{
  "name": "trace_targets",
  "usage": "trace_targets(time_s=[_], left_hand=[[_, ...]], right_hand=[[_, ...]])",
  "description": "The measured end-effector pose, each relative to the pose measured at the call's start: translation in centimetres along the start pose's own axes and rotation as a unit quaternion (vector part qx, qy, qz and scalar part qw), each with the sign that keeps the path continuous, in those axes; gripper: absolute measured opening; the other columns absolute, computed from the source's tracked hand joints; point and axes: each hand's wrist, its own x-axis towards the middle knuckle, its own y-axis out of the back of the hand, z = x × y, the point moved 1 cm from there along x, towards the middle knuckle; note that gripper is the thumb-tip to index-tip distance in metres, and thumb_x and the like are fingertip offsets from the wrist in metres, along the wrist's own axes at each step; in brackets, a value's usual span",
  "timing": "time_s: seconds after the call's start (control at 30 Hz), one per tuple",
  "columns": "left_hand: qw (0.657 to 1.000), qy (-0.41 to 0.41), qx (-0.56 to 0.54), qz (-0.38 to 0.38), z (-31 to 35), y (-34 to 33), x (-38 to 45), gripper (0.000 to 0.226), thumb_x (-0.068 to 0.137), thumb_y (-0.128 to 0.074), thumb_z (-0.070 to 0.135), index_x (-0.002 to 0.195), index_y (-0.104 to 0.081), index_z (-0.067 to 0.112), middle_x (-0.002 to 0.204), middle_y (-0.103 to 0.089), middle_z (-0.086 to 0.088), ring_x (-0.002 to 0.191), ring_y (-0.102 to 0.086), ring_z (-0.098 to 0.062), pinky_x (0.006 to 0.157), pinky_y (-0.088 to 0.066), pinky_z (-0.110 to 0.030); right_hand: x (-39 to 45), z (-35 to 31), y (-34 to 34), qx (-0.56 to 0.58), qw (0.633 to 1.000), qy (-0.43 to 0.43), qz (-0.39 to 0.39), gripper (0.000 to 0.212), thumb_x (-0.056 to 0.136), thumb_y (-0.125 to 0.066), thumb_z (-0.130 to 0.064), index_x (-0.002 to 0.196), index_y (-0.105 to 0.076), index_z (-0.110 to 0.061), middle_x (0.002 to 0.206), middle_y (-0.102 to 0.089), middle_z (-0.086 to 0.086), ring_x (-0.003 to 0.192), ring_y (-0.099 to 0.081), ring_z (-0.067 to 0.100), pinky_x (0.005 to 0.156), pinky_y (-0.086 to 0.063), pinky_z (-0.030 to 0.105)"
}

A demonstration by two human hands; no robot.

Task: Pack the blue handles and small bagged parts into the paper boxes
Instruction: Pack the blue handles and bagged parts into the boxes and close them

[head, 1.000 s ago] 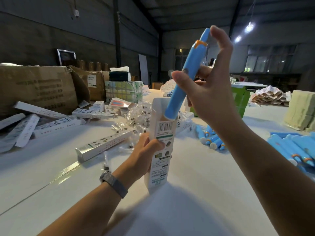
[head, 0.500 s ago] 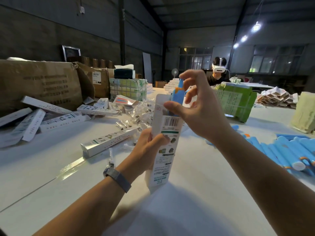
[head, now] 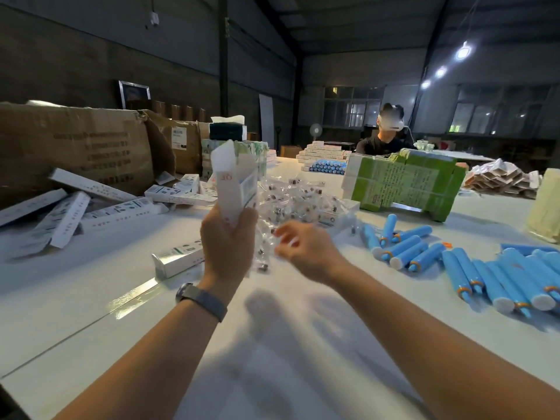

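My left hand [head: 229,241] grips a white paper box [head: 235,180] upright above the table, its top flap open. No blue handle shows above the box's top. My right hand [head: 306,250] is blurred, low over the near edge of the pile of small bagged parts [head: 298,201]. Its fingers are loosely bent towards the bags, and the blur hides whether they hold one. Loose blue handles [head: 406,253] lie to the right of that hand, with a bigger heap of handles [head: 515,280] at the right edge.
A closed paper box [head: 178,259] lies left of my left hand, and more boxes [head: 69,219] are strewn before a brown carton [head: 75,147]. A green stack [head: 403,183] stands behind the handles. A person [head: 385,140] sits across the white table [head: 272,344].
The blue handle has gone down into the box and out of sight. My right hand has left the box top and dropped right, to the bagged parts. My left hand raised the box.
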Motion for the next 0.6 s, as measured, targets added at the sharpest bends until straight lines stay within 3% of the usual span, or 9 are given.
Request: trace_targets(time_s=[0.03,0.1,0.13,0.2,0.3,0.37,0.43,0.5,0.6], left_hand=[[1.000,-0.012,0.006,0.017,0.0,0.1,0.3,0.023,0.077,-0.055,0.023,0.097,-0.058,0.012,0.084,-0.062,0.004,0.075,-0.066,-0.014,0.056,-0.059,-0.030],[0.999,-0.017,0.007,0.042,0.1,0.2,0.6,0.036,0.077,-0.056,0.025,0.111,-0.057,0.013,0.091,-0.056,0.018,0.079,-0.062,0.010,0.057,-0.053,-0.011],[0.999,-0.016,0.006,0.047,0.1,0.2,0.5,0.043,0.078,-0.057,0.027,0.118,-0.056,0.011,0.094,-0.054,0.019,0.082,-0.060,0.015,0.059,-0.052,-0.009],[0.999,-0.006,0.000,0.051,0.1,0.0,0.2,0.053,0.078,-0.057,0.030,0.127,-0.053,0.008,0.095,-0.053,0.015,0.085,-0.060,0.008,0.061,-0.052,-0.009],[0.999,0.000,-0.002,0.041,0.3,-0.3,0.0,0.054,0.077,-0.055,0.029,0.128,-0.049,0.014,0.097,-0.053,0.014,0.088,-0.059,0.010,0.062,-0.053,-0.010],[1.000,-0.011,-0.011,0.011,0.5,-0.4,-0.2,0.045,0.078,-0.056,0.025,0.120,-0.044,0.032,0.094,-0.052,0.030,0.086,-0.055,0.020,0.063,-0.051,-0.010],[0.999,-0.019,-0.025,-0.018,0.6,-0.6,-0.7,0.045,0.076,-0.059,0.019,0.109,-0.038,0.042,0.089,-0.052,0.040,0.081,-0.053,0.021,0.066,-0.050,-0.014],[0.999,-0.028,-0.013,-0.032,0.6,-1.0,-1.5,0.048,0.075,-0.061,0.016,0.107,-0.036,0.042,0.090,-0.057,0.032,0.078,-0.055,0.020,0.062,-0.049,-0.009],[0.997,-0.051,0.019,-0.052,0.6,-1.5,-2.3,0.044,0.073,-0.064,0.017,0.106,-0.040,0.036,0.090,-0.054,0.018,0.077,-0.058,0.013,0.060,-0.049,-0.007]], right_hand=[[0.4,0.2,-1.4,-0.048,0.997,-0.005,-0.065,0.037,0.089,-0.067,-0.027,0.125,-0.062,-0.019,0.108,-0.066,-0.001,0.098,-0.061,0.017,0.091,-0.050,0.031],[1.2,0.0,-3.8,-0.105,0.986,0.010,-0.128,0.046,0.089,-0.067,-0.034,0.132,-0.058,-0.022,0.123,-0.064,0.002,0.111,-0.059,0.020,0.096,-0.045,0.031],[1.5,-0.2,-4.6,-0.121,0.983,0.016,-0.134,0.043,0.088,-0.066,-0.034,0.129,-0.060,-0.024,0.123,-0.065,0.003,0.111,-0.059,0.022,0.091,-0.045,0.030],[1.9,-0.6,-5.6,-0.147,0.982,0.020,-0.120,0.031,0.087,-0.061,-0.028,0.118,-0.067,-0.026,0.115,-0.067,0.004,0.105,-0.060,0.026,0.081,-0.043,0.028],[1.8,-0.8,-4.6,-0.136,0.988,0.024,-0.072,0.030,0.086,-0.057,-0.016,0.111,-0.070,-0.026,0.093,-0.066,0.001,0.089,-0.059,0.021,0.073,-0.038,0.026],[1.4,-0.9,-2.2,-0.069,0.997,0.026,0.003,0.026,0.086,-0.060,-0.013,0.108,-0.070,-0.022,0.073,-0.058,-0.008,0.072,-0.056,0.015,0.068,-0.038,0.020],[0.9,-1.0,1.3,0.022,0.994,0.022,0.100,0.024,0.085,-0.063,-0.008,0.105,-0.071,-0.019,0.066,-0.054,-0.012,0.059,-0.052,0.008,0.056,-0.038,0.010],[-0.1,-1.0,5.0,0.147,0.972,0.005,0.182,0.025,0.083,-0.063,-0.003,0.096,-0.069,-0.024,0.066,-0.057,-0.007,0.056,-0.051,0.006,0.052,-0.041,0.008],[-1.8,-2.1,9.3,0.279,0.934,0.027,0.222,0.029,0.077,-0.063,0.000,0.084,-0.072,-0.027,0.068,-0.065,-0.009,0.058,-0.055,0.002,0.054,-0.046,0.014]])
